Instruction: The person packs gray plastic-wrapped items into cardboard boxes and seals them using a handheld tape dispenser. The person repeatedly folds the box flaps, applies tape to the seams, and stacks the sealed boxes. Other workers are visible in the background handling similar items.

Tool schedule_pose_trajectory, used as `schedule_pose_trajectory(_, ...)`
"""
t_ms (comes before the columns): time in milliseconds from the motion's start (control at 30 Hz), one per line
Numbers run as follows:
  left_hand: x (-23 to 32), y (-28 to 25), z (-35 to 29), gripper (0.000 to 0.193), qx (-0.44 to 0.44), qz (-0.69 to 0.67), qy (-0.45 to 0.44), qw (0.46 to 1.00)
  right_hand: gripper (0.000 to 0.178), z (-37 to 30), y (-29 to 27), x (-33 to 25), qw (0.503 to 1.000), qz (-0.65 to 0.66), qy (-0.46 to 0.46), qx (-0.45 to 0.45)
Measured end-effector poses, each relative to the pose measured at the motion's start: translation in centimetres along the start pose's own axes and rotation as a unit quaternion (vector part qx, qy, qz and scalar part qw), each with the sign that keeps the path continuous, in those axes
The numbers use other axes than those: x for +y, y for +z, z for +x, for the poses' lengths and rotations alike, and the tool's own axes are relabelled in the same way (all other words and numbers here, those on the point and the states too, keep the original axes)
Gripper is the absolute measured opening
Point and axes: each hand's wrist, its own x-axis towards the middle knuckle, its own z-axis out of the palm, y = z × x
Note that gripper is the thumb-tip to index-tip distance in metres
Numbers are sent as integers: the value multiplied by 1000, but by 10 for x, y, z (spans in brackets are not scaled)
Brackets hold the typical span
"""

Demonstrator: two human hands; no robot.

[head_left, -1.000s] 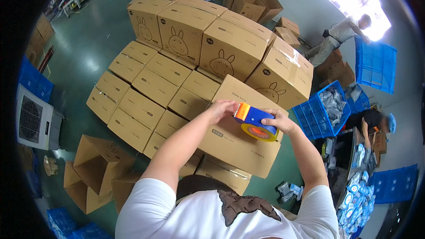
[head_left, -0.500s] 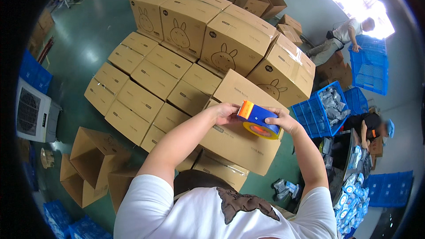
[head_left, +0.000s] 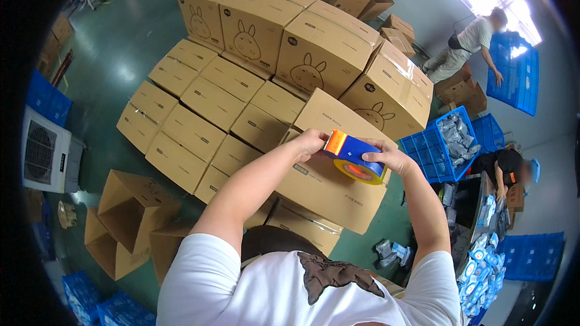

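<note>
My right hand [head_left: 386,157] is closed around a blue tape dispenser [head_left: 355,150] with an orange cutting head and a yellow-rimmed roll of tape [head_left: 361,172]. At the dispenser's orange end, my left hand [head_left: 310,144] has its fingers pinched together; what they grip is hidden. Both hands are above a large cardboard box [head_left: 326,196], whose long top flaps lie beneath the dispenser. Its upper flap [head_left: 344,118] reaches toward the row of tall boxes behind.
Closed cartons [head_left: 211,104] are packed to the left, with taller rabbit-printed boxes [head_left: 308,48] behind. Open empty boxes [head_left: 130,217] stand at lower left. A blue crate [head_left: 432,151] of grey packages is at right. One person handles a blue crate [head_left: 513,72]; another leans over a packet-covered table.
The dispenser and both hands stay nearly in place, with a slight tilt of the dispenser. The person at upper right has shifted, and the blue crate in their hands has turned and swung rightward.
</note>
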Motion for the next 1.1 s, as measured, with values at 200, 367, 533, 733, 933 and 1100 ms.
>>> schedule_pose_trajectory(200, 21, -9, 0, 20, -31, 20, 23, 999, 67, -6, 2, -16, 1000, -19, 2, -12)
schedule_pose_trajectory(367, 40, -39, 1, 17, 9, 10, 24, 1000, 67, -11, -4, -15, 998, -56, -11, -3)
schedule_pose_trajectory(533, 58, -142, -21, 16, 126, 25, 34, 991, 65, -31, -11, 8, 996, -69, 31, 43)
schedule_pose_trajectory(733, 68, -161, -35, 18, 100, -42, -36, 993, 54, -11, -11, 21, 987, -134, 59, 60)
schedule_pose_trajectory(933, 60, -153, -15, 23, 167, 114, 42, 978, 47, 13, -3, 6, 966, -222, 110, 71)
schedule_pose_trajectory(1100, 9, -169, 21, 31, 152, -14, -12, 988, 47, 20, -3, 6, 952, -261, 140, 76)
